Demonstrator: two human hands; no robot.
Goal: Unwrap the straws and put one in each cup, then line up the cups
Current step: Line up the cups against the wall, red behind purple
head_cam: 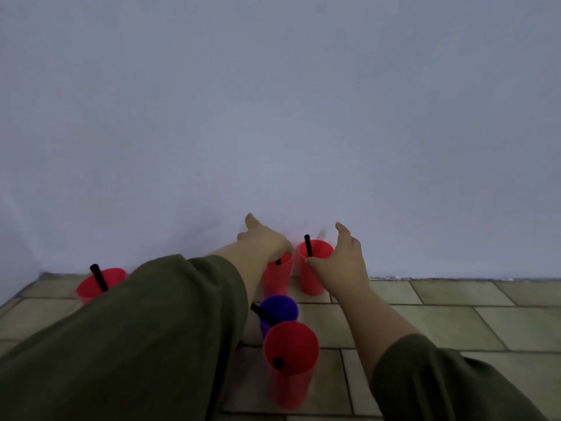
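Note:
Five cups stand on the tiled floor, each with a black straw. My left hand [263, 238] lies over the rim of a red cup [277, 279] by the wall, with its fingers stretched upward. My right hand [344, 262] clasps the side of the neighbouring red cup [311, 268], thumb on the rim beside its straw [308, 246]. These two cups stand close together. A purple cup [278, 311] is nearer to me, and a red cup [290, 360] just in front of it. Another red cup [101, 284] stands far left, partly hidden by my sleeve.
A plain white wall [273, 117] rises straight behind the two held cups. Beige floor tiles [455, 317] stretch to the right. My dark green sleeves fill the lower left and lower right of the view.

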